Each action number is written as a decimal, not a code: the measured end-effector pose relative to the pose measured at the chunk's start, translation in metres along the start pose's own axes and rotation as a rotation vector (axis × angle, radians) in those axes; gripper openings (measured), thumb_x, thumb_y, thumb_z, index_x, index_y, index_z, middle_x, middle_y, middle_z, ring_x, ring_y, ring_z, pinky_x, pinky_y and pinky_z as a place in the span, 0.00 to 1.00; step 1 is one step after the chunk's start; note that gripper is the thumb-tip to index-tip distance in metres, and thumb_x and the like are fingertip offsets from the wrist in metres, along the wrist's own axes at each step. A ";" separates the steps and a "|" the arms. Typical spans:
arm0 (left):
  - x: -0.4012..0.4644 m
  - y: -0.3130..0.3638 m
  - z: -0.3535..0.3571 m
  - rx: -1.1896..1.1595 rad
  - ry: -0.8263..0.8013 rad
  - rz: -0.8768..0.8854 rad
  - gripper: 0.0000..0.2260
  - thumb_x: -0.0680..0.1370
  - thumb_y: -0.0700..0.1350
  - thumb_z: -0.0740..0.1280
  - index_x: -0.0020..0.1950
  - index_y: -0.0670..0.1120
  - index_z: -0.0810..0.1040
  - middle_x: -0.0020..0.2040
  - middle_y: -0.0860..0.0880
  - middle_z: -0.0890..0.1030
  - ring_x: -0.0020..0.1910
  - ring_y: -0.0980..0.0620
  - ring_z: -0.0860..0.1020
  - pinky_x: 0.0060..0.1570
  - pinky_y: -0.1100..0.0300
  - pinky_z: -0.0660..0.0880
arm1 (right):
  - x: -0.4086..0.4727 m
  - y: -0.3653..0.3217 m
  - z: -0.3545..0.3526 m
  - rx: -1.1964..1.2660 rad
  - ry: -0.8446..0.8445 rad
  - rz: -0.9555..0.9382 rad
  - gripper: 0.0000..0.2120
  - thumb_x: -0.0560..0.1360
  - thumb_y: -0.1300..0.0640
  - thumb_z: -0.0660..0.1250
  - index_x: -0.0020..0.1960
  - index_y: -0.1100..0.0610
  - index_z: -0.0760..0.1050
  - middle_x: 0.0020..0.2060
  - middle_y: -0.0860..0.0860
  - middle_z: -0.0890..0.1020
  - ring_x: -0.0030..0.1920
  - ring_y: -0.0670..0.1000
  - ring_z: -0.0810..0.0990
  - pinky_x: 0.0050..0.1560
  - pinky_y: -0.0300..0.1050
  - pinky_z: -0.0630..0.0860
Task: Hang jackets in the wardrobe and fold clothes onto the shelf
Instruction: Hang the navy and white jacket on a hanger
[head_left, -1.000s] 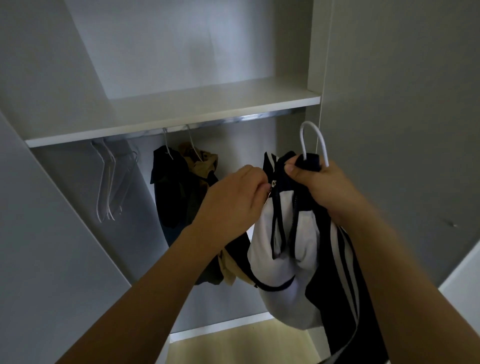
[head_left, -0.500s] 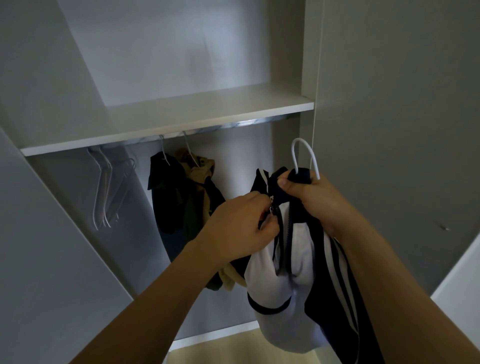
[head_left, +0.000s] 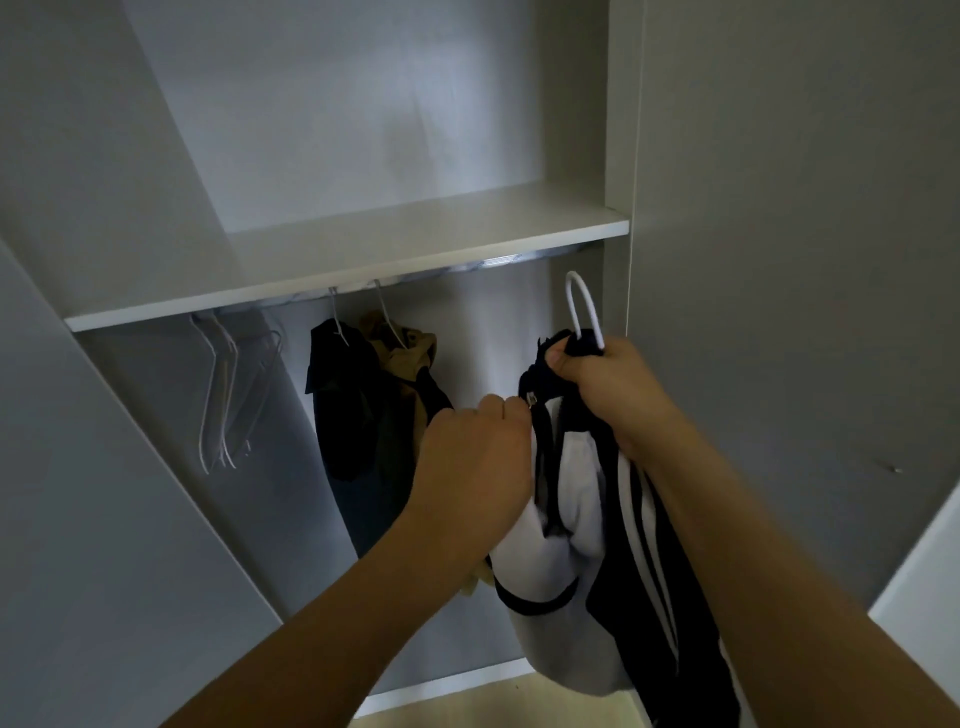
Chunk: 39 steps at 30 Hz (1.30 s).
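The right hand (head_left: 618, 384) is curled tight around the collar of a black-and-white jacket (head_left: 582, 519), bunching the fabric at the neck of a white hanger (head_left: 584, 312) whose hook loops up above the fist, just beside the wardrobe's right side panel (head_left: 779, 260). The hook is not on the rail (head_left: 498, 263); it stands free in the air below the shelf (head_left: 363, 249). The left hand (head_left: 478, 467) is curled as well, its fingertips pinching at the jacket's zipper pull (head_left: 531, 399) (a small metallic glint just beside the knuckles). The jacket hangs down from the right hand in folds, its white panels to the front and a dark side with white stripes trailing along the right forearm.

Behind the hands, further left on the rail, two garments already hang on hangers: a dark jacket (head_left: 353, 410) and, touching it on its right, a tan one (head_left: 405, 348). Further left again, a small cluster of bare white hangers (head_left: 223, 395) hangs under the shelf, apart from the clothes. The shelf itself is a pale board spanning the wardrobe, with the rail running just under its front edge. A strip of light wood floor (head_left: 498, 706) shows at the bottom.
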<state>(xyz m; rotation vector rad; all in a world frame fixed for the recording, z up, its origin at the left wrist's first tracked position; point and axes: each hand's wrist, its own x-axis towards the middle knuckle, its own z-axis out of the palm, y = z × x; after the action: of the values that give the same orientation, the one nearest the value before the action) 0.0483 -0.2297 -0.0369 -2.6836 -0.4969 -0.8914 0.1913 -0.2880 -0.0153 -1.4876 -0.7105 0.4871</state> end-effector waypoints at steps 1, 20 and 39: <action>-0.007 0.005 0.001 0.013 -0.001 0.029 0.08 0.66 0.37 0.58 0.30 0.44 0.75 0.26 0.47 0.72 0.20 0.50 0.69 0.25 0.62 0.64 | 0.004 0.000 0.001 0.005 0.037 0.020 0.08 0.77 0.59 0.67 0.44 0.65 0.78 0.39 0.58 0.80 0.43 0.57 0.80 0.51 0.55 0.79; 0.011 -0.021 0.025 -1.206 -0.398 -0.841 0.12 0.79 0.45 0.64 0.52 0.36 0.81 0.50 0.35 0.82 0.48 0.42 0.82 0.50 0.48 0.79 | 0.006 0.008 -0.023 0.180 0.006 -0.083 0.08 0.80 0.59 0.64 0.54 0.51 0.80 0.48 0.52 0.83 0.49 0.50 0.83 0.43 0.37 0.80; -0.006 -0.020 0.029 -1.834 -0.071 -0.908 0.09 0.81 0.46 0.62 0.59 0.47 0.78 0.54 0.46 0.84 0.53 0.48 0.83 0.48 0.57 0.81 | -0.042 0.070 -0.013 -0.171 -0.248 -0.067 0.07 0.67 0.43 0.72 0.44 0.42 0.83 0.40 0.45 0.85 0.44 0.46 0.84 0.52 0.55 0.80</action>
<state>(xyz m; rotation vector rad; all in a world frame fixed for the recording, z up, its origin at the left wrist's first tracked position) 0.0515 -0.2025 -0.0603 -3.9619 -1.5610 -2.3580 0.1794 -0.3229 -0.0895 -1.5723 -1.0147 0.5773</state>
